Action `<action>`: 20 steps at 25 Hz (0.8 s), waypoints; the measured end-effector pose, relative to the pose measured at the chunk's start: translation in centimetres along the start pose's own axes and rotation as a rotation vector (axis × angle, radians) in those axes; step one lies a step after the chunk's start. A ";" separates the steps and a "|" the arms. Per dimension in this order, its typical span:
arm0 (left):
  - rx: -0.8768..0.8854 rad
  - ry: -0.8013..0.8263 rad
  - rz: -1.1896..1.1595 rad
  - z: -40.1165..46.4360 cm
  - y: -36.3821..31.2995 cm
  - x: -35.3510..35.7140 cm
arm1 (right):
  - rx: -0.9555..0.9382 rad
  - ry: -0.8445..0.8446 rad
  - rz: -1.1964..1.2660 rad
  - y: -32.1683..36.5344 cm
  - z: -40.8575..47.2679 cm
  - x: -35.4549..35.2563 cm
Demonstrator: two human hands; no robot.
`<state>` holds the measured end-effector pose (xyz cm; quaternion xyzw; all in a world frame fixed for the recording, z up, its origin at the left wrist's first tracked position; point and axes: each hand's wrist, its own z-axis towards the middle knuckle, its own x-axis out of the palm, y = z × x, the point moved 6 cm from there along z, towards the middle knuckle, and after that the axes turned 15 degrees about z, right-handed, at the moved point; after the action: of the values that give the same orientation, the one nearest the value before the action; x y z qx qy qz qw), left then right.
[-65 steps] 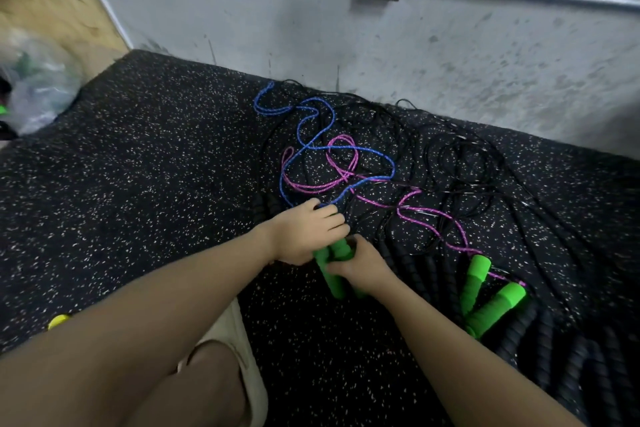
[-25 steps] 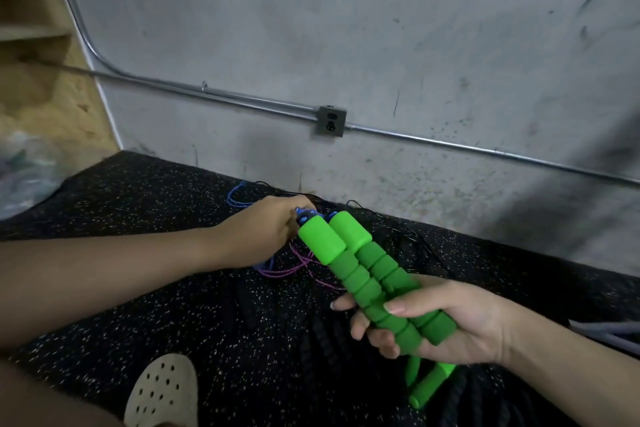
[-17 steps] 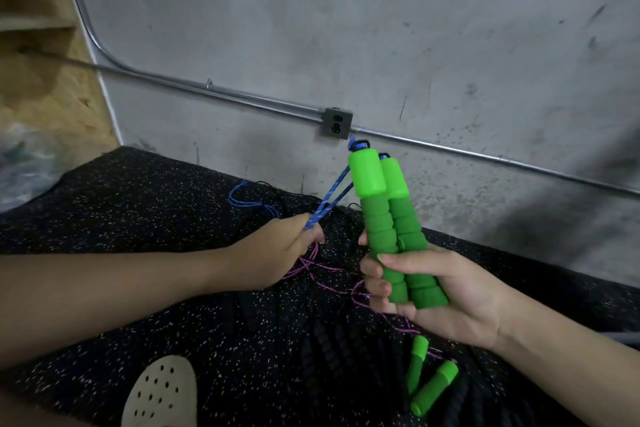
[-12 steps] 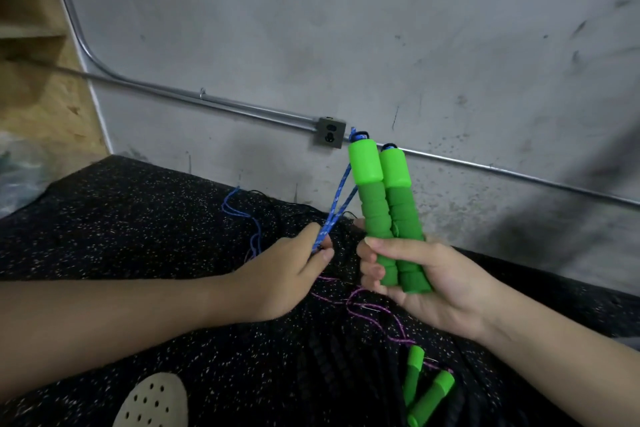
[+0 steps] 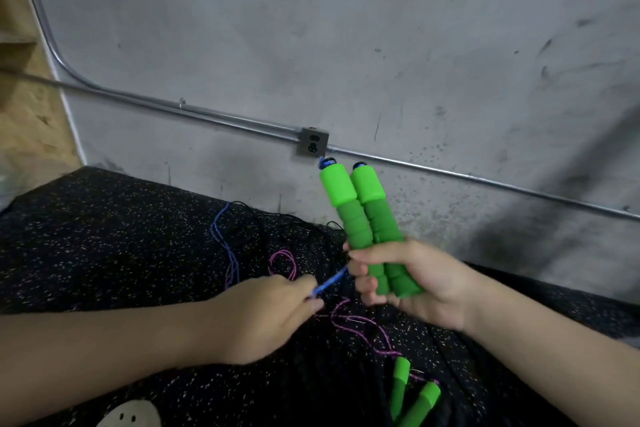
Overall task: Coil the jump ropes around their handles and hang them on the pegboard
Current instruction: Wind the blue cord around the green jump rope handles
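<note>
Step in hand, as judged: first turn of blue rope (image 5: 329, 282) onto held green handles (image 5: 360, 218). No turns visible on the handles yet.

Right hand (image 5: 415, 282): wrapped round lower half of both handles, fingers curled across front, thumb behind. Handles pressed side by side, upright, leaning slightly left, rope ends at top, just below wall outlet (image 5: 312, 142).

Left hand (image 5: 266, 315): low and left of held handles, fingertips pinching blue rope. Short taut stretch of rope visible from pinch toward right-hand fingers; path from there to handle tops hidden behind handles. Frame slightly blurred at the pinch; exact finger count not readable.

Rest of blue rope trailing on speckled black mat (image 5: 104, 253), left of held handles, mixed with pink rope (image 5: 360, 322) and thin black cords (image 5: 259, 225). Second green handle pair (image 5: 412, 395) lying on mat below held handles, pink rope leading to it.

Next move, estimate: carry pinched rope round both handles, keep tension, feed slack through fingers. Risk: blue rope snagging in pink and black tangle, dragging it along.

Containers: none in view. Pegboard not in view. White perforated shoe (image 5: 128, 414) at bottom edge, well left of second pair.
</note>
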<state>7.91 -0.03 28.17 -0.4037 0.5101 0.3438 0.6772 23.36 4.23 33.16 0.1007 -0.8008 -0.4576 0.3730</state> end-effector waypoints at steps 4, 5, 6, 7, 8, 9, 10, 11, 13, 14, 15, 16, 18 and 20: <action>-0.148 -0.013 0.155 -0.1 2.4 -2.5 | -0.130 -0.412 -0.366 4.6 1.4 -6.7; -0.159 -0.038 0.198 0.1 2.7 -3.2 | -0.146 -0.495 -0.492 5.3 1.5 -8.3; -0.161 -0.066 0.245 0.3 2.7 -3.8 | -0.152 -0.562 -0.626 5.6 1.5 -9.4; -0.152 -0.097 0.289 0.5 2.4 -4.4 | -0.152 -0.610 -0.787 5.8 1.5 -10.3; -0.134 -0.125 0.318 0.6 1.9 -4.9 | -0.137 -0.640 -0.975 5.7 1.5 -10.5; -0.111 -0.160 0.329 0.8 1.4 -5.5 | -0.104 -0.650 -1.165 5.3 1.4 -10.5; -0.084 -0.199 0.318 0.9 1.0 -6.1 | -0.065 -0.645 -1.330 4.8 1.4 -10.1; -0.060 -0.234 0.300 1.0 0.6 -6.6 | -0.023 -0.632 -1.456 4.1 1.3 -9.6; 0.004 -0.293 0.312 1.2 -0.1 -7.5 | 0.052 -0.571 -1.603 2.5 1.3 -8.4; 0.037 -0.313 0.328 1.3 -0.4 -7.8 | 0.076 -0.527 -1.659 1.7 1.4 -7.8; 0.065 -0.329 0.331 1.3 -0.6 -8.0 | 0.088 -0.487 -1.711 1.0 1.5 -7.2; 0.078 -0.337 0.320 1.4 -0.8 -8.2 | 0.100 -0.449 -1.762 0.4 1.5 -6.6; 0.083 -0.348 0.301 1.5 -1.0 -8.3 | 0.098 -0.350 -1.890 -0.7 1.5 -5.1; 0.065 -0.358 0.238 1.7 -1.4 -8.1 | 0.043 -0.215 -2.031 -1.6 1.3 -3.5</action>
<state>7.86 0.48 36.58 -0.2511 0.4368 0.4709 0.7242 24.62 5.90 29.74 0.6972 -0.3745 -0.5499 -0.2668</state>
